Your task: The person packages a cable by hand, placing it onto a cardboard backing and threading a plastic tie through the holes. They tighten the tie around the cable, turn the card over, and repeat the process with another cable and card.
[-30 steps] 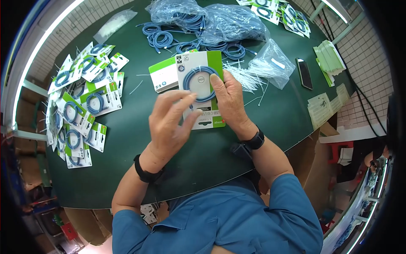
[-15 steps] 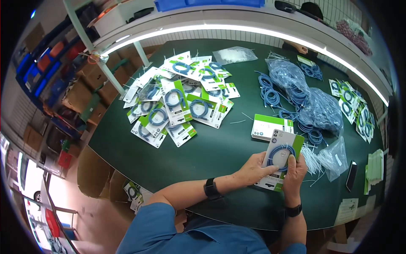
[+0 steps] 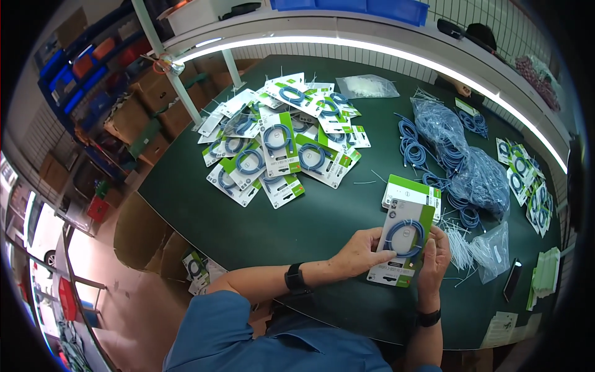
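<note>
My left hand (image 3: 358,254) grips a tall white-and-green backing card (image 3: 410,211) by its left side, thumb lying on its front. Tied to the card is a coiled blue cable (image 3: 388,234). Close along the card's right edge is my right hand (image 3: 435,265), upright, thumb and fingers apart and off the card's face; whether its fingertips touch the card from behind cannot be told. Just beyond the held card lies a stack of white-and-green cards (image 3: 414,189). White cable ties (image 3: 457,247) are fanned out on the table to the right of my right hand.
A large heap of carded cables (image 3: 279,146) covers the far left of the green table (image 3: 248,232). Bagged blue cables (image 3: 477,183) lie at right, with more carded cables (image 3: 527,180) beyond. A dark phone-like object (image 3: 512,280) rests near the right edge. A person's hand (image 3: 457,85) shows across the table.
My right thumb has come off the card's front and now sits beside its edge. The card remains in my left hand. The whole view has shifted slightly.
</note>
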Motion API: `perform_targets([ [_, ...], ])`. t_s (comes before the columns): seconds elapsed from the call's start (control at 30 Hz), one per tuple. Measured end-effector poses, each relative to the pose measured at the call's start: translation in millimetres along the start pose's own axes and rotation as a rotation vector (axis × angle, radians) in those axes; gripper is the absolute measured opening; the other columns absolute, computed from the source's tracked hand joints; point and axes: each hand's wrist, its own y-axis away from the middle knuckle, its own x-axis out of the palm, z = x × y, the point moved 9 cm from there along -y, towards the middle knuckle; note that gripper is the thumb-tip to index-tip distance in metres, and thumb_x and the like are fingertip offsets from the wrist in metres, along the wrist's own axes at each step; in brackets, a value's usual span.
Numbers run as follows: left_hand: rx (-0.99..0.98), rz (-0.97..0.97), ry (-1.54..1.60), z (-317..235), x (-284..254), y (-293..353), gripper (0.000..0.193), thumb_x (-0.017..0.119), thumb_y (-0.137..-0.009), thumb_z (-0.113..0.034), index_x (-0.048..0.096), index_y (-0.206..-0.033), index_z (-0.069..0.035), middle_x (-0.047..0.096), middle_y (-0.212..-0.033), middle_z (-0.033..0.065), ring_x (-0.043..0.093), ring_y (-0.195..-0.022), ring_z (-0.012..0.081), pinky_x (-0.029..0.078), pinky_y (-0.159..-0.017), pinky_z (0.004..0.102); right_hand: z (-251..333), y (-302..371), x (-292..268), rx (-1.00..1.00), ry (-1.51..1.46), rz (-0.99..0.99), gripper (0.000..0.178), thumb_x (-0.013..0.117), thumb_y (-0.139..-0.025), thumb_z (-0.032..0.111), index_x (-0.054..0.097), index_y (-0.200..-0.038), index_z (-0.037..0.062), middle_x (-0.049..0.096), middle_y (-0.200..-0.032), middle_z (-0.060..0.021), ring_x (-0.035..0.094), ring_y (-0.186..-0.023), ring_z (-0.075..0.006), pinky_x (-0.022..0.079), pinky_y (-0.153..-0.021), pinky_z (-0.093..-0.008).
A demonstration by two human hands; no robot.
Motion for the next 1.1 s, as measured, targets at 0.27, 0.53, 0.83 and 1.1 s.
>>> perform_targets([
  [0.27, 0.19, -0.372, -0.103, -116, -123, -17, 0.023, 0.074, -0.098, -0.014, 0.068, -0.119, -0.005, 0.074, -0.097, 0.0028, 0.06, -0.067, 0.0051, 0.043, -0.051, 0.0201, -15, 1, -35, 0.096, 0.033, -0.037, 0.025, 0.053, -0.112, 0.02, 0.064, -0.123, 0.0005, 0.07, -0.099, -0.0047, 0.058, -0.062, -0.0033, 0.041, -0.051, -0.0175],
  [0.53, 0.374, -0.722, 0.127, -212, -282, -38, 0.039, 0.076, -0.098, -0.014, 0.059, -0.127, 0.005, 0.07, -0.107, 0.0107, 0.068, -0.086, 0.0164, 0.057, -0.068, 0.0254, -23, 3, -31, 0.175, 0.086, 0.041, 0.02, 0.056, -0.111, 0.017, 0.065, -0.12, 0.0014, 0.07, -0.094, -0.0044, 0.059, -0.06, -0.0036, 0.042, -0.051, -0.0169],
  [0.83, 0.186, -0.593, -0.028, -123, -256, -69, 0.053, 0.076, -0.098, -0.013, 0.051, -0.14, 0.007, 0.066, -0.113, 0.0108, 0.071, -0.097, 0.0196, 0.061, -0.079, 0.0305, -41, -3, -45, 0.218, 0.171, 0.048, 0.017, 0.058, -0.109, 0.012, 0.066, -0.118, 0.0005, 0.072, -0.091, -0.0038, 0.06, -0.061, -0.0033, 0.042, -0.051, -0.0164],
  [1.1, 0.047, -0.256, -0.415, -53, -123, -151, 0.036, 0.075, -0.098, -0.014, 0.064, -0.128, 0.003, 0.071, -0.111, 0.0086, 0.071, -0.093, 0.0136, 0.06, -0.078, 0.0255, -96, -48, -92, 0.257, 0.201, 0.045, 0.016, 0.061, -0.107, 0.012, 0.068, -0.116, 0.0017, 0.073, -0.092, -0.0038, 0.062, -0.065, -0.0049, 0.047, -0.057, -0.0181],
])
